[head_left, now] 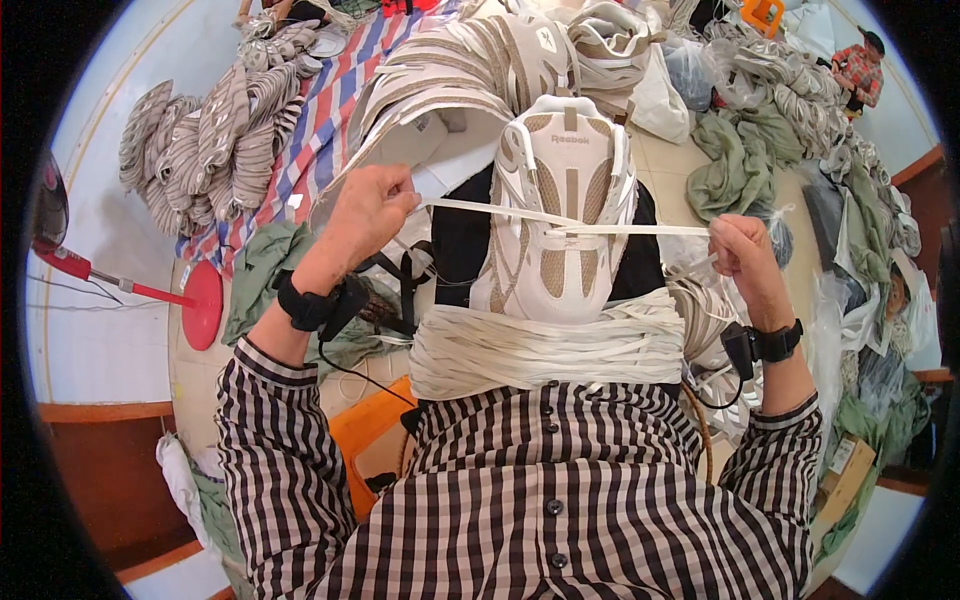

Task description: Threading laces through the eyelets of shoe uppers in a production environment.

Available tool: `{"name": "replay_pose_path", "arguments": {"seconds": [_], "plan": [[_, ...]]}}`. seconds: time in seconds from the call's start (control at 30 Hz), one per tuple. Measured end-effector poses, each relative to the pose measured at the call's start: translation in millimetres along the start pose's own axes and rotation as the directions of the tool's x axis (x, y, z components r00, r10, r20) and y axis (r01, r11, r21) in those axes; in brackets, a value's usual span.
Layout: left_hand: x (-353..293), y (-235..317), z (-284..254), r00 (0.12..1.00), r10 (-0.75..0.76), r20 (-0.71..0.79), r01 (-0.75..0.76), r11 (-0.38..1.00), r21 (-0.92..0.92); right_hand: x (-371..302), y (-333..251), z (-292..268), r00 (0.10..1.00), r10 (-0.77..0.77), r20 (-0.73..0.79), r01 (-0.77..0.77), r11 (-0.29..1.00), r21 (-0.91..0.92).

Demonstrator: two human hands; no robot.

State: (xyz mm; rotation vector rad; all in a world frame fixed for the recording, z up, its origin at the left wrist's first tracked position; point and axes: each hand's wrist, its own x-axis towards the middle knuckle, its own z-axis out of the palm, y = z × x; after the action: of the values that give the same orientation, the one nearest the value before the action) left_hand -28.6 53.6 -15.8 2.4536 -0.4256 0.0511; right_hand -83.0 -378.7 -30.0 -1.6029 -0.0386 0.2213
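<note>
A white and beige shoe upper lies in front of me on dark cloth, its tongue end pointing away. One flat white shoelace crosses it near the bottom of the tongue, stretched out to both sides. My left hand is closed on the lace's left stretch, beyond the upper's left edge. On the other side, my right hand grips the right stretch with curled fingers. Across my lap, just below the upper, lies a thick bundle of white laces.
Stacked shoe uppers curve behind the work, with another heap at far left on a striped sheet. A red round stand base is on the left floor. Green cloth and more uppers lie right. A person is at far right.
</note>
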Motion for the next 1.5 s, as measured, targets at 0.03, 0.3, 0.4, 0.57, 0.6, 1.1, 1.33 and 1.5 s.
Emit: {"name": "replay_pose_path", "arguments": {"seconds": [0.03,0.3,0.4,0.57,0.6,1.1,1.33,1.5], "plan": [[1,1,0,1.000,-0.025,0.006,0.025,0.999,-0.030,3,3,-4,1.000,-0.001,-0.002,0.001,1.000,0.001],[-7,-11,-9,0.958,-0.092,0.270,0.152,0.965,-0.212,14,7,-5,0.974,-0.218,0.069,0.187,0.590,-0.785],[-17,-12,-16,0.949,-0.062,0.307,0.147,0.955,-0.259,16,20,-18,0.881,-0.474,-0.004,0.225,0.424,-0.877],[-50,-21,-24,0.997,0.020,0.073,-0.033,0.982,0.183,29,37,-59,0.757,-0.651,-0.048,0.134,0.227,-0.965],[-47,-25,-22,0.996,0.045,0.074,-0.056,0.984,0.166,19,31,-72,0.753,-0.656,-0.056,0.112,0.211,-0.971],[-154,-136,-118,0.969,-0.115,-0.220,0.237,0.694,0.680,-88,61,-326,0.660,-0.602,-0.449,-0.541,0.033,-0.840],[-246,-242,-205,0.881,-0.253,-0.399,0.472,0.515,0.716,-164,50,-427,0.522,-0.789,-0.323,-0.568,-0.040,-0.822],[-255,-302,-264,0.827,-0.296,-0.477,0.562,0.434,0.704,-249,26,-435,0.428,-0.617,-0.660,-0.879,-0.114,-0.464]]}}
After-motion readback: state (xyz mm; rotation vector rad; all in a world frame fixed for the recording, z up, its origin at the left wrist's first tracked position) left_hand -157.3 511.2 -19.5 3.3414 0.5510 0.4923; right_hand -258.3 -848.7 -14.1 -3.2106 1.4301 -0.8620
